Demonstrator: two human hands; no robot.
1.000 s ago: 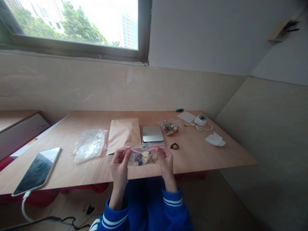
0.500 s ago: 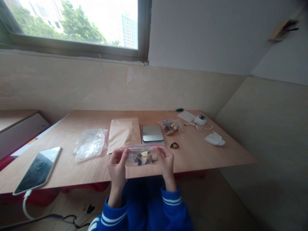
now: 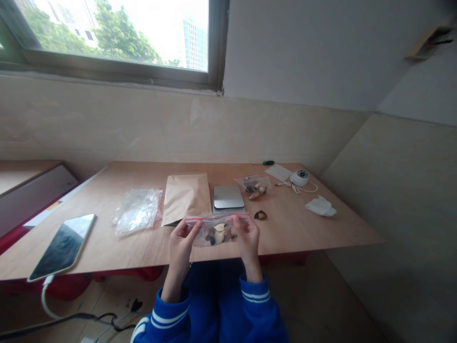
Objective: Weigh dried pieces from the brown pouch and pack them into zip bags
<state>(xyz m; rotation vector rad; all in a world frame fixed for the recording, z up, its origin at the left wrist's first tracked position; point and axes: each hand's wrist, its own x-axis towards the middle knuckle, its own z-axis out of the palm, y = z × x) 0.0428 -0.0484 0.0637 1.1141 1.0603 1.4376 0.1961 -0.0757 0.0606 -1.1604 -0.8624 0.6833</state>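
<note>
Between my two hands is a clear zip bag [image 3: 202, 239] with a red seal strip along its top, holding several pale, brown and dark dried slices [image 3: 219, 233]. My left hand [image 3: 183, 242] pinches the bag's top left part, thumb along the strip. At the top right, my right hand [image 3: 247, 238] grips it with thumb and fingers. Just beyond the bag lies a small scale [image 3: 228, 197] with a silver plate. A brown paper pouch [image 3: 187, 196] lies to the scale's left. One loose dark-edged dried piece [image 3: 260, 215] sits right of my right hand.
Left of the pouch lie clear plastic bags [image 3: 139, 212]; a phone [image 3: 62, 245] with a cable is at the left edge. Another filled zip bag [image 3: 256, 186], a white dome camera [image 3: 299, 177], a crumpled white tissue [image 3: 321, 206] and a green-handled tool [image 3: 268, 163] occupy the right side.
My left thumb has slid right along the red strip, and my left hand is closer to my right. The bag stays held by both hands. The view has shifted slightly.
</note>
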